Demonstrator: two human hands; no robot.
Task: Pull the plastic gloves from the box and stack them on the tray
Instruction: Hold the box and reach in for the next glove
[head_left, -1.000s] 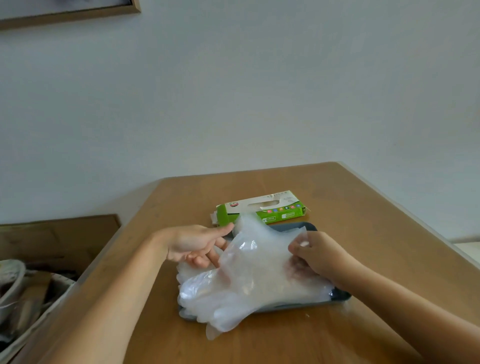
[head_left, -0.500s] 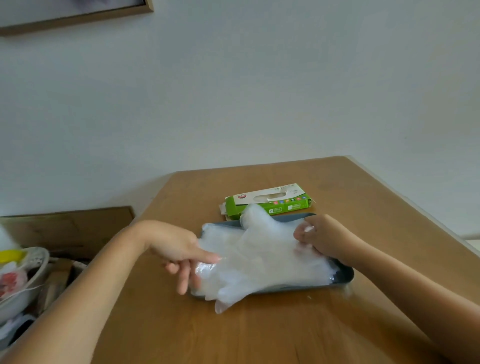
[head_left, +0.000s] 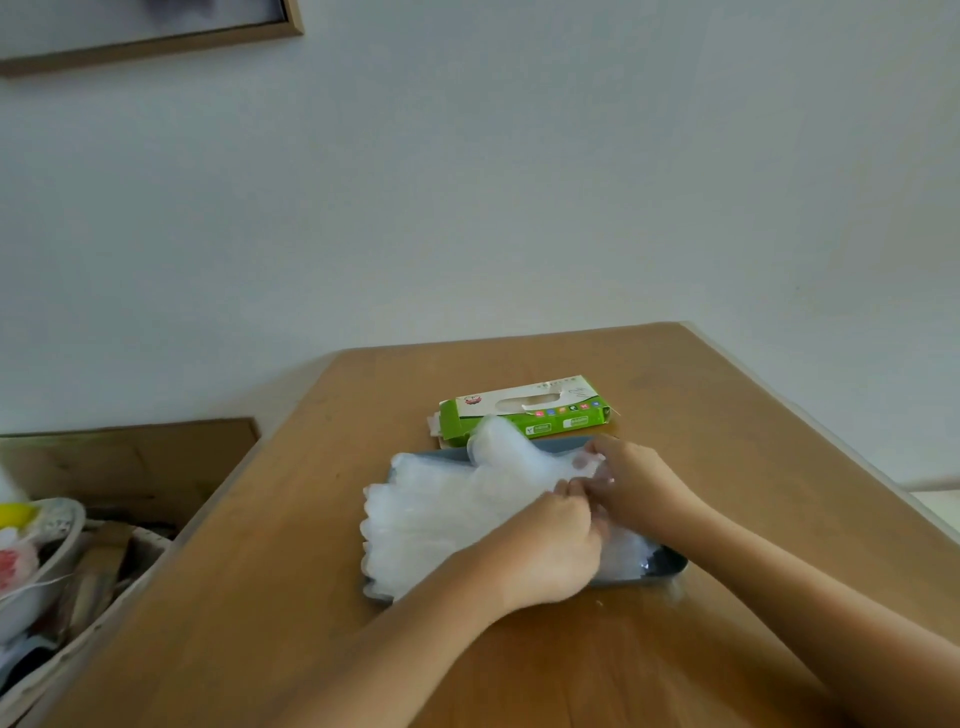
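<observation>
A stack of clear plastic gloves (head_left: 441, 509) lies on a dark grey tray (head_left: 670, 564) in the middle of the wooden table, with the glove fingers pointing left and hanging over the tray's left rim. Just behind the tray lies the green and white glove box (head_left: 524, 413), flat, its slot facing up. My right hand (head_left: 631, 483) pinches the cuff end of the gloves at the tray's right side. My left hand (head_left: 550, 551) lies over the stack beside it, its curled fingers gripping the same cuff end. The two hands' fingertips meet.
The wooden table (head_left: 291, 597) ends at the left along a slanted edge and at the right near the wall. Below the left edge stands a box of clutter (head_left: 57, 561) with a white bowl. A wooden picture frame (head_left: 156, 41) hangs on the wall at top left.
My left hand left the stack's left edge and crossed over the gloves to the cuff end beside my right hand. The top glove now lies flat on the stack.
</observation>
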